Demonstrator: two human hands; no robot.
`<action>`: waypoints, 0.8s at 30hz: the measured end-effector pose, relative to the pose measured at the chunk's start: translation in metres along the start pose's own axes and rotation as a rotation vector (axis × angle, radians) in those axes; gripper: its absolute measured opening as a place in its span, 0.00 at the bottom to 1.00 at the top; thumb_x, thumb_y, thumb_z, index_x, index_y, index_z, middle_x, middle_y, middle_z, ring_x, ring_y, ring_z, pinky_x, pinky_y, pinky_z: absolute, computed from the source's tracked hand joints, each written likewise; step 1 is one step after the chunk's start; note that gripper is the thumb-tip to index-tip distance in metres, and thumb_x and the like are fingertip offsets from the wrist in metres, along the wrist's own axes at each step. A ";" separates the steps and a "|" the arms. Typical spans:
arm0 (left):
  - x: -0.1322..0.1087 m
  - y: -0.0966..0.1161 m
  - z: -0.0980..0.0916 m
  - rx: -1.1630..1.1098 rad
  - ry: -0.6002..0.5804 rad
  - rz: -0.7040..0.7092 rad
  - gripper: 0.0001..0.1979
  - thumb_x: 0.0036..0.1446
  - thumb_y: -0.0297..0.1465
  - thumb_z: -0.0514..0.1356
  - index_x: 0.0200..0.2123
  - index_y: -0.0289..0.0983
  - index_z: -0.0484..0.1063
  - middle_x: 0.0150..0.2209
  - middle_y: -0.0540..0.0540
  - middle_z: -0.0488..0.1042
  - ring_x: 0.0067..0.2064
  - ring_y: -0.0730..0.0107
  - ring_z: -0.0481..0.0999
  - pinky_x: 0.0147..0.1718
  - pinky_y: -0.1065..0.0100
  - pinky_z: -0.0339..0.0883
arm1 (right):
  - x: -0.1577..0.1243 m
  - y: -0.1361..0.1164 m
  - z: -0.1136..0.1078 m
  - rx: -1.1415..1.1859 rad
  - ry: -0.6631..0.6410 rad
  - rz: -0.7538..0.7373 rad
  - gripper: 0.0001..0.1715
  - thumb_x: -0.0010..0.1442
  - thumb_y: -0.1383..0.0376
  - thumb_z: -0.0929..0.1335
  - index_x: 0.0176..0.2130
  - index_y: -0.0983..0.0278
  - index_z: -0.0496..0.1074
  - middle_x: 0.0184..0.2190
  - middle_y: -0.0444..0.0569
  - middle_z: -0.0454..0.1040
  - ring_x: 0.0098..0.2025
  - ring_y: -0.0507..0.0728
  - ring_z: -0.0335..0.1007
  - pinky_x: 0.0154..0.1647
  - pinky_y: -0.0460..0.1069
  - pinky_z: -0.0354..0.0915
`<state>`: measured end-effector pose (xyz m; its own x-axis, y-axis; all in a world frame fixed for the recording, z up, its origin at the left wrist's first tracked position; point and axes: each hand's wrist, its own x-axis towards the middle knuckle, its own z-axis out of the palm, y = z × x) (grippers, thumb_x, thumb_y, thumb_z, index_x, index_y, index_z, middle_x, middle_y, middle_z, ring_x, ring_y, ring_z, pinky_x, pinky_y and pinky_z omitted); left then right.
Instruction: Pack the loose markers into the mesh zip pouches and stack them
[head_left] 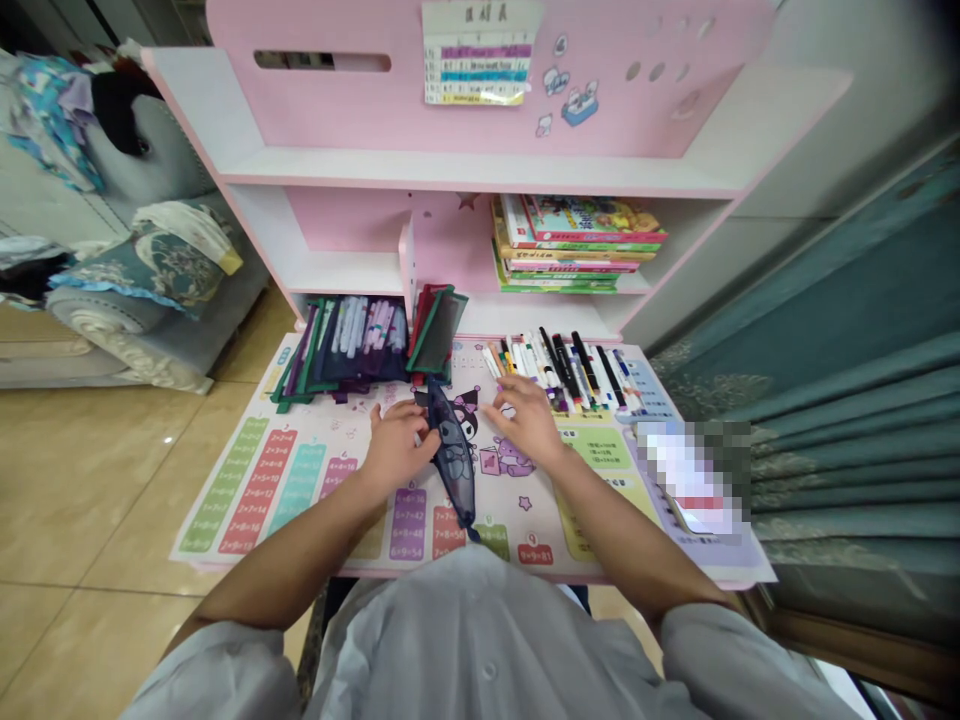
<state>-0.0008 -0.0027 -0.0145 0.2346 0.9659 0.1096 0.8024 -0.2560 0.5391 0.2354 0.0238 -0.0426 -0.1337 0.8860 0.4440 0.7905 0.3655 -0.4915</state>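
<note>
The tabletop (315, 480) carries stacked pouches (349, 350) along its rear left edge and loose pens (570, 372) at rear right. A dark mesh pouch (457, 465) lies at its middle; the left hand (397, 448) grasps its side, the right hand (527, 420) rests released just beside it.

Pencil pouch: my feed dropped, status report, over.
Left hand on pouch edge, grip unclear. Right hand open, resting on mat beside pen row. Pouch lying mid-desk. Nothing in the way.
</note>
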 end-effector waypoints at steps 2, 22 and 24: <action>0.000 0.000 0.000 0.001 -0.002 -0.006 0.12 0.54 0.34 0.58 0.20 0.39 0.71 0.47 0.43 0.79 0.57 0.51 0.71 0.61 0.33 0.45 | 0.007 0.015 -0.007 -0.117 0.118 0.104 0.15 0.57 0.56 0.70 0.25 0.62 0.73 0.49 0.55 0.75 0.58 0.68 0.64 0.59 0.67 0.57; -0.001 0.001 -0.003 -0.003 0.008 -0.023 0.12 0.55 0.35 0.57 0.21 0.39 0.71 0.49 0.43 0.78 0.58 0.53 0.70 0.61 0.35 0.45 | 0.017 0.051 -0.013 -0.507 0.051 0.451 0.11 0.54 0.60 0.69 0.33 0.66 0.76 0.61 0.59 0.63 0.67 0.76 0.43 0.56 0.74 0.52; -0.001 0.001 -0.003 -0.004 0.004 -0.029 0.12 0.55 0.35 0.57 0.21 0.39 0.71 0.48 0.43 0.78 0.57 0.53 0.70 0.61 0.36 0.45 | 0.017 0.048 -0.013 -0.552 -0.016 0.473 0.12 0.55 0.59 0.69 0.33 0.66 0.77 0.63 0.58 0.61 0.68 0.75 0.41 0.58 0.74 0.50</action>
<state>-0.0019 -0.0041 -0.0115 0.2095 0.9730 0.0970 0.8066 -0.2280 0.5454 0.2792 0.0529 -0.0486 0.2921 0.9192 0.2642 0.9515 -0.2516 -0.1769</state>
